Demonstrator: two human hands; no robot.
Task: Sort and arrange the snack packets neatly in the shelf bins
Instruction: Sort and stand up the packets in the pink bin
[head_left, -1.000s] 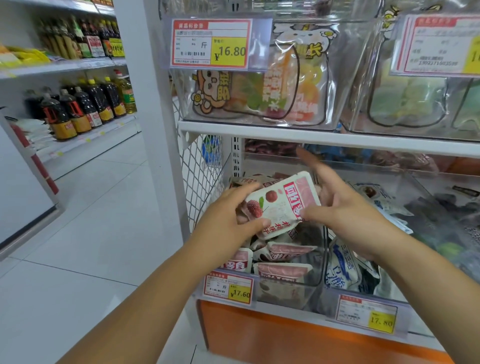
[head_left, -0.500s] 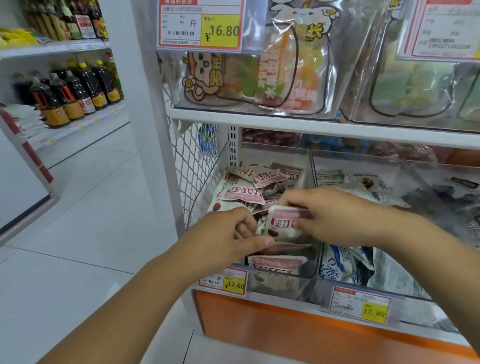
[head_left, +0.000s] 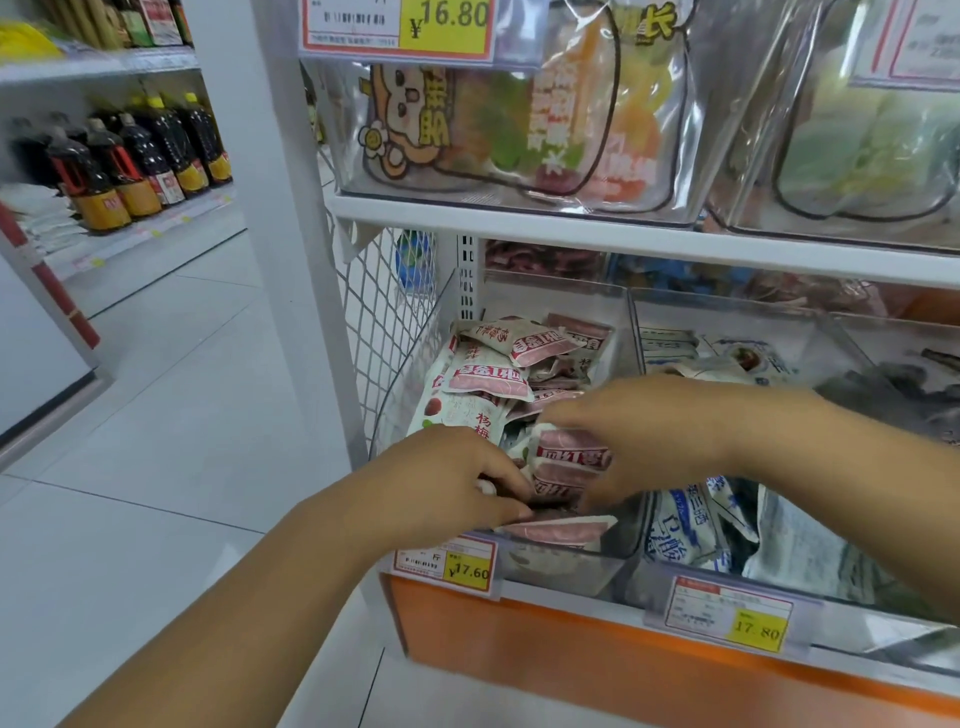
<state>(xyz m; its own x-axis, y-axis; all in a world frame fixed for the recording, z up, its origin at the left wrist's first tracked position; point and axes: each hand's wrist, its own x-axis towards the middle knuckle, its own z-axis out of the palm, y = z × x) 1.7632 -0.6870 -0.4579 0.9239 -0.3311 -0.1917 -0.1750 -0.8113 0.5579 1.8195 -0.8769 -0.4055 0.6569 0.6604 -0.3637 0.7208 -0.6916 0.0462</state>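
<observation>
My right hand (head_left: 670, 431) pinches a pink-and-white snack packet (head_left: 571, 449) at the front of the leftmost clear bin (head_left: 561, 566), just in front of the piled packets (head_left: 488, 374). My left hand (head_left: 447, 483) curls its fingers against the lower packet (head_left: 553, 488); I cannot tell whether it grips.

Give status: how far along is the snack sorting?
Done: one packet sits at the front of the left bin. In hand: left hand and right hand pinch pink packets behind it. Left: loose pile at back, jumbled blue-white packets next door.
</observation>
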